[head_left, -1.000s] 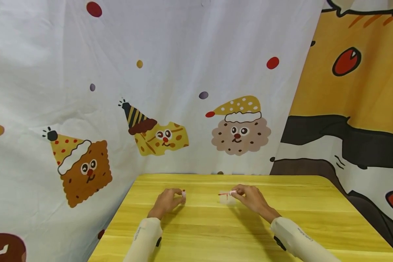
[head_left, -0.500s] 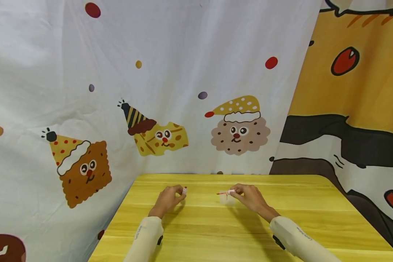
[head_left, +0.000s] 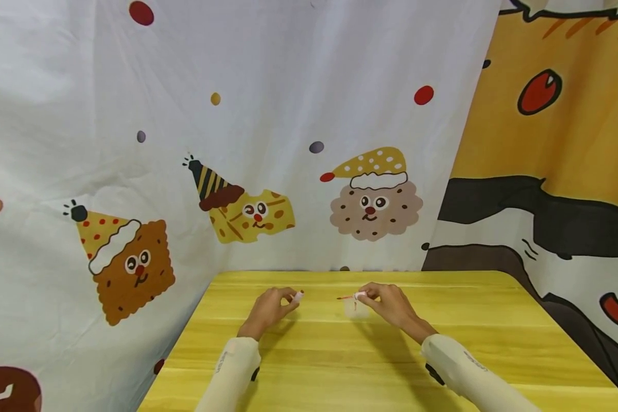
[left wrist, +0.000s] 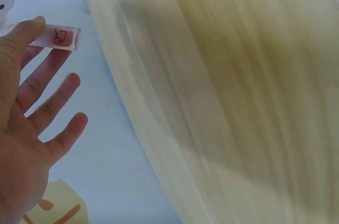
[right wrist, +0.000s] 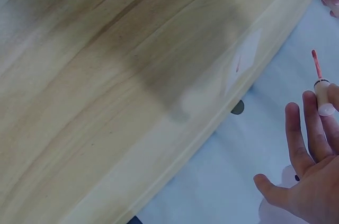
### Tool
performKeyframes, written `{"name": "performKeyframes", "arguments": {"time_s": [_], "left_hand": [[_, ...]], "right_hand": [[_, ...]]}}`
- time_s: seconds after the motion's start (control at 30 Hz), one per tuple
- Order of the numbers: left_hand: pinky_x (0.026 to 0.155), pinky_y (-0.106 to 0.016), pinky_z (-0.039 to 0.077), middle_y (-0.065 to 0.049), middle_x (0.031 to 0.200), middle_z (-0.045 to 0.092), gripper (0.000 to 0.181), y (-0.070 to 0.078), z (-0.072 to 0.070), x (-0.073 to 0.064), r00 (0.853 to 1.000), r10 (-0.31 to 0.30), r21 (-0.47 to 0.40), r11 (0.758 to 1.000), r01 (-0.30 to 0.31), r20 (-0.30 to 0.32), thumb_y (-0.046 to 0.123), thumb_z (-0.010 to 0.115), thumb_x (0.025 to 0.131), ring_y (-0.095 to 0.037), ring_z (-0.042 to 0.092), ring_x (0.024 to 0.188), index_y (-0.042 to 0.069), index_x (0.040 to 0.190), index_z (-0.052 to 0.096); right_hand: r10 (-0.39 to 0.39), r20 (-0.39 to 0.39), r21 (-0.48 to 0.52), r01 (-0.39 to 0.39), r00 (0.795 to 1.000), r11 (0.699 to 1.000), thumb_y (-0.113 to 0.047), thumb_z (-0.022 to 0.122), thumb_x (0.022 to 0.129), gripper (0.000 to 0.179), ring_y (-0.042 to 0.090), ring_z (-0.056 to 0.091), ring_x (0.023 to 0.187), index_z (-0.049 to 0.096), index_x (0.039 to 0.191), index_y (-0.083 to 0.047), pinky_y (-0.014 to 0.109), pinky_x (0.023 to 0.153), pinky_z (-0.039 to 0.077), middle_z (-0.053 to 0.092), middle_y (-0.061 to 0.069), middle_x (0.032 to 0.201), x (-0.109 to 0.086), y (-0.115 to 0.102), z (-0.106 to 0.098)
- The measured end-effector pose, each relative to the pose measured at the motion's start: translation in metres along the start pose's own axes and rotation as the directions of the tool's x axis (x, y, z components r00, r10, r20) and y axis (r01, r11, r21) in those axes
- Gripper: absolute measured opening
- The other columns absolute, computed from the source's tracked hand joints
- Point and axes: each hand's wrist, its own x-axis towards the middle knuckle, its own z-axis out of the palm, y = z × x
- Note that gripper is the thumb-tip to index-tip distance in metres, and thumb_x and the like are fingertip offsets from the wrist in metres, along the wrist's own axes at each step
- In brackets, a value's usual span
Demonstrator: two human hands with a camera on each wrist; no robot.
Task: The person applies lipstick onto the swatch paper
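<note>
My left hand (head_left: 274, 305) pinches a small clear tube (head_left: 298, 296) with a red print between thumb and forefinger; in the left wrist view the tube (left wrist: 62, 37) points right while the other fingers (left wrist: 53, 102) spread out. My right hand (head_left: 387, 303) pinches an applicator wand (head_left: 351, 297) with a thin pink-red tip (right wrist: 316, 64) by its pale cap. The wand's tip points left toward the tube, a short gap apart. A small translucent sheet (head_left: 355, 309) with a red mark (right wrist: 238, 64) lies on the table under the wand.
The yellow wooden table (head_left: 371, 366) has its rounded far edge against a white cartoon-print cloth (head_left: 288, 143). A yellow, black and white cloth (head_left: 556, 171) hangs at the right. Pale sleeves cover both forearms.
Both hands have risen a little and drawn closer. The tube has tilted from upright to pointing right. The wand's tip has lifted off the marked sheet.
</note>
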Motion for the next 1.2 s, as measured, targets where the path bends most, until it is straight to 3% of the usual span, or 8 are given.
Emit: {"name": "performKeyframes", "arguments": {"time_s": [0.2, 0.37, 0.67, 0.97, 1.2], "left_hand": [[0.083, -0.049, 0.055, 0.000, 0.099, 0.075, 0.023, 0.006, 0.002, 0.002, 1.000, 0.017, 0.001, 1.000, -0.017, 0.002, 0.029, 0.072, 0.101, -0.025, 0.069, 0.090, 0.019, 0.121, 0.077], [0.086, -0.048, 0.055, 0.003, 0.099, 0.074, 0.024, 0.010, 0.006, 0.001, 0.999, 0.036, 0.024, 0.999, -0.036, 0.002, 0.034, 0.069, 0.102, -0.023, 0.068, 0.092, 0.021, 0.121, 0.077], [0.080, -0.043, 0.055, 0.003, 0.101, 0.075, 0.025, 0.019, 0.004, 0.003, 0.998, 0.067, 0.006, 0.998, -0.067, -0.011, 0.035, 0.067, 0.103, -0.019, 0.067, 0.092, 0.021, 0.122, 0.078], [0.077, -0.042, 0.056, 0.002, 0.103, 0.075, 0.024, 0.027, 0.002, 0.014, 0.996, 0.090, 0.020, 0.996, -0.090, -0.013, 0.036, 0.068, 0.103, -0.019, 0.068, 0.088, 0.022, 0.119, 0.079], [0.076, -0.040, 0.057, 0.002, 0.105, 0.076, 0.025, 0.032, -0.001, 0.021, 0.993, 0.115, 0.043, 0.993, -0.114, -0.021, 0.036, 0.069, 0.102, -0.019, 0.070, 0.089, 0.022, 0.120, 0.080]], "right_hand": [[0.011, 0.011, 0.003, -0.011, 1.000, 1.000, -0.032, 0.076, 0.097, 0.017, 0.010, 0.072, 0.081, 0.079, 0.110, -0.021, 0.027, 0.066, 0.055, 0.078, -0.010, 0.092, 0.000, -0.003, 0.000], [0.022, 0.008, 0.023, -0.023, 1.000, 0.999, -0.033, 0.076, 0.097, 0.015, 0.011, 0.073, 0.085, 0.079, 0.109, -0.025, 0.026, 0.061, 0.051, 0.078, -0.009, 0.093, 0.001, -0.005, -0.003], [0.020, -0.001, 0.032, -0.020, 1.000, 0.999, -0.035, 0.075, 0.098, 0.018, 0.011, 0.072, 0.085, 0.080, 0.111, -0.024, 0.027, 0.064, 0.054, 0.078, -0.007, 0.095, 0.004, -0.013, -0.005], [0.026, -0.009, 0.060, -0.026, 1.000, 0.998, -0.039, 0.074, 0.098, 0.016, 0.009, 0.072, 0.087, 0.079, 0.110, -0.029, 0.034, 0.071, 0.058, 0.077, -0.012, 0.095, 0.011, -0.020, -0.011], [0.023, 0.000, 0.069, -0.023, 1.000, 0.997, -0.039, 0.073, 0.099, 0.017, 0.011, 0.073, 0.092, 0.079, 0.111, -0.030, 0.033, 0.070, 0.057, 0.077, -0.011, 0.100, 0.015, -0.024, -0.015]]}}
